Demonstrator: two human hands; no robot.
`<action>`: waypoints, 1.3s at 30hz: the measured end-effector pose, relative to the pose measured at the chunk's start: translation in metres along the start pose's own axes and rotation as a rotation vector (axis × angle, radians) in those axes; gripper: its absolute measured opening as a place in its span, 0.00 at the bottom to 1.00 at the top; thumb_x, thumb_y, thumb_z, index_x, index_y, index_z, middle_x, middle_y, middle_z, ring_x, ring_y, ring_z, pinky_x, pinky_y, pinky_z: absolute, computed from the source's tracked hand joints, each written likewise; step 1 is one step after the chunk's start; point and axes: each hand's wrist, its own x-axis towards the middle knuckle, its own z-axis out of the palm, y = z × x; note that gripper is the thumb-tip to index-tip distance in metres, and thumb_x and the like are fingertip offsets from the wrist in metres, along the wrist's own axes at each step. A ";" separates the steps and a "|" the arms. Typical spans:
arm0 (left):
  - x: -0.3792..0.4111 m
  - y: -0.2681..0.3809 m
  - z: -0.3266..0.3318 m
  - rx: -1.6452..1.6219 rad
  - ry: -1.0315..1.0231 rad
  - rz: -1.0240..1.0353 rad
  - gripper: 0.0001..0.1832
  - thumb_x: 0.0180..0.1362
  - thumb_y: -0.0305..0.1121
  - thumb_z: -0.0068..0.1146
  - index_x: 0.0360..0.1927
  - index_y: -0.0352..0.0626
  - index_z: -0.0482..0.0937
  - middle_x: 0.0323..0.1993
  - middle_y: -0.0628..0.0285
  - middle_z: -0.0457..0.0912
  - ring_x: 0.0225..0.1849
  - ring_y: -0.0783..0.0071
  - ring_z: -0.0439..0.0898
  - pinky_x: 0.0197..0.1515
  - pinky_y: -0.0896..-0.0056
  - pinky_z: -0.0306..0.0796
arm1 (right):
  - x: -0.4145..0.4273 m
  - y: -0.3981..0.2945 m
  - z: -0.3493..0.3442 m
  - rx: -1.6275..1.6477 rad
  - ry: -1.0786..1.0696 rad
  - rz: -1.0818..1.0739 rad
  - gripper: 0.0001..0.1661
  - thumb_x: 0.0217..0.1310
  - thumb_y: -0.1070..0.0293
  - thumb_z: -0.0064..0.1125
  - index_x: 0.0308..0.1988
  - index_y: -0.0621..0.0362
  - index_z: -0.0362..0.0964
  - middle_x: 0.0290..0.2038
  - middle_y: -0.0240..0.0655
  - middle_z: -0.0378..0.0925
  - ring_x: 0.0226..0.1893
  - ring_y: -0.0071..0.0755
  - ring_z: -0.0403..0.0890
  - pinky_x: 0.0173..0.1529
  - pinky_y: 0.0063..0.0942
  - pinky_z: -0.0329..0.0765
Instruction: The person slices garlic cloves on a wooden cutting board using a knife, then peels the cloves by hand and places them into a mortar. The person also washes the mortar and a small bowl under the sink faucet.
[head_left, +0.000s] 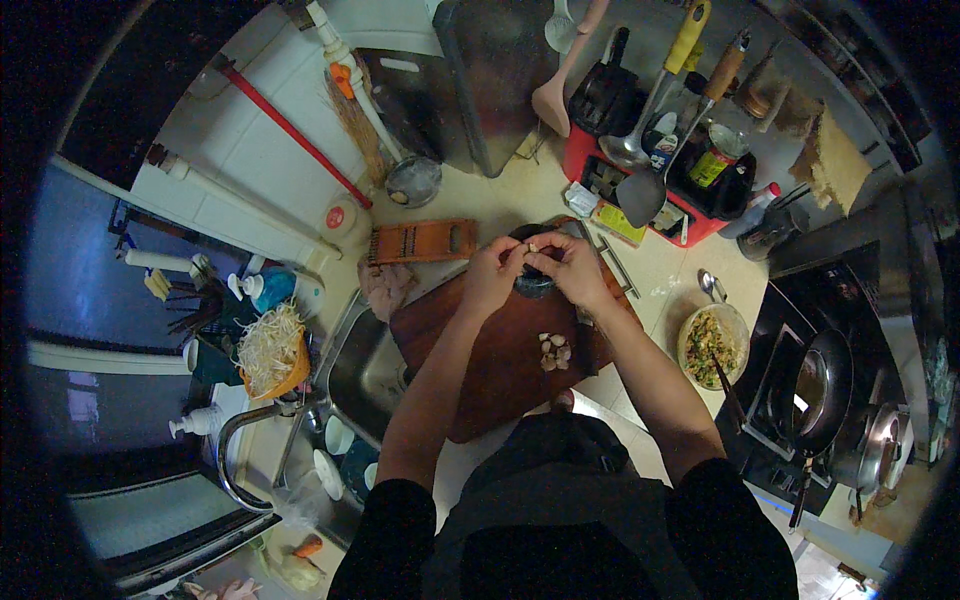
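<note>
Between the fingertips of my left hand (495, 274) and my right hand (568, 268) is a small pale garlic clove (532, 248). Both hands are over a dark round bowl (534, 286), whose inside is mostly hidden by them. The bowl stands at the far part of a reddish-brown wooden cutting board (480, 375). Several garlic cloves (555, 352) lie in a small group on the board, nearer to me and below my right hand.
Left of the board are a steel sink (367, 375), a curved faucet (225, 450) and an orange basket of bean sprouts (274, 352). A wooden grater (424, 241) lies behind. At right stand a bowl of chopped food (712, 345) and a frying pan (821, 390) on the stove.
</note>
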 end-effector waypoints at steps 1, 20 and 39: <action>0.000 0.002 -0.001 -0.022 -0.022 -0.015 0.10 0.60 0.34 0.52 0.34 0.35 0.76 0.23 0.59 0.79 0.24 0.75 0.78 0.29 0.73 0.70 | 0.001 0.001 -0.001 -0.038 -0.007 0.006 0.10 0.55 0.74 0.61 0.39 0.63 0.74 0.31 0.27 0.77 0.31 0.16 0.72 0.38 0.16 0.70; -0.009 0.027 -0.012 -0.801 -0.097 -0.285 0.08 0.60 0.30 0.52 0.41 0.39 0.76 0.33 0.65 0.78 0.32 0.79 0.77 0.35 0.77 0.74 | -0.005 -0.043 0.002 -0.423 0.099 -0.315 0.15 0.44 0.74 0.66 0.35 0.61 0.70 0.28 0.42 0.73 0.27 0.39 0.75 0.33 0.32 0.72; -0.010 0.008 -0.013 -0.256 -0.029 -0.061 0.10 0.51 0.26 0.58 0.38 0.36 0.80 0.31 0.65 0.82 0.32 0.83 0.77 0.36 0.80 0.71 | -0.008 -0.026 -0.003 0.232 -0.095 0.117 0.10 0.55 0.75 0.60 0.40 0.64 0.74 0.30 0.32 0.79 0.27 0.20 0.78 0.29 0.17 0.74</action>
